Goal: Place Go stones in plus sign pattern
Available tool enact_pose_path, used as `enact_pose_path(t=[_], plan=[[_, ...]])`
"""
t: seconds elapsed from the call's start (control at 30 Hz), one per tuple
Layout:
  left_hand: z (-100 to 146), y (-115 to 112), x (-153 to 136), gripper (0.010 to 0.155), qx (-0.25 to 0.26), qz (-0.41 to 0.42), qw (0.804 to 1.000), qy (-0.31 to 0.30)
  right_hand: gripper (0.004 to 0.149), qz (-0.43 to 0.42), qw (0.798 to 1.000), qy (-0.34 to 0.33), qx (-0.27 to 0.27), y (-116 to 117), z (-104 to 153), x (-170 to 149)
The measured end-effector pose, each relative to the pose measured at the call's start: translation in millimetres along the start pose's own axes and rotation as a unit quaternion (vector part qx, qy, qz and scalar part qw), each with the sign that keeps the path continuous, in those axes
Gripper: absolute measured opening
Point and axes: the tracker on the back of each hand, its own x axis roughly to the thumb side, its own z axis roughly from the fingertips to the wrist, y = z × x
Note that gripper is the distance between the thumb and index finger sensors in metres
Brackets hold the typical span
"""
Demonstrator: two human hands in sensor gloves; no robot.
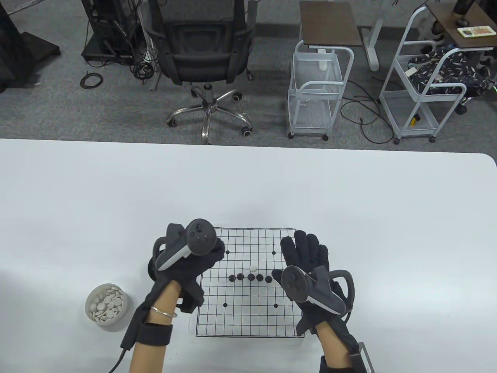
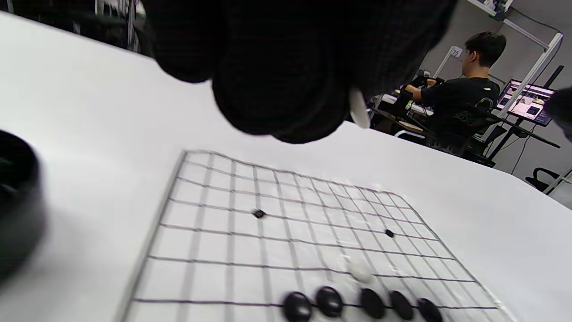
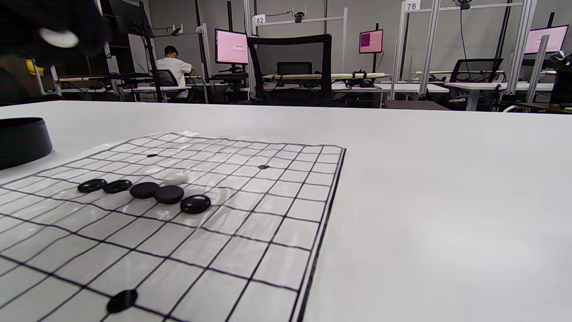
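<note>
The Go board lies between both hands, its row of five black stones running left to right. The right hand rests flat with fingers spread at the board's right edge. The left hand, nearer the column, pinches a white stone (edge-on) up-left of the placed white stone.

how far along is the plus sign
Done: five black stones form the horizontal bar, and one white stone sits just above its middle. In hand: the left hand pinches another white stone above the board. Left: the rest of the vertical bar.
</note>
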Motion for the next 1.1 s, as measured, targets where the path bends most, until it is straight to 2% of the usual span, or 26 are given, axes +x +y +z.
enact_pose_path(t=[0.1, 0.33, 0.67, 1.1], plan=[[-25, -21, 15, 0.038, -0.045, 0.008, 0.999, 0.025, 0.077, 0.001, 1.0, 0.005, 0.001, 0, 2, -2], [-57, -53, 37, 0.038, -0.08, -0.064, 0.992, 0.072, 0.077, 0.0, 1.0, 0.02, 0.002, 1, 8, -8], [-68, -75, 39, 0.038, -0.092, -0.122, 0.983, 0.103, 0.077, -0.001, 1.0, 0.026, 0.002, 2, 11, -10], [-66, -79, 43, 0.039, -0.086, -0.158, 0.977, 0.114, 0.077, 0.0, 1.0, 0.026, 0.002, 2, 11, -10]])
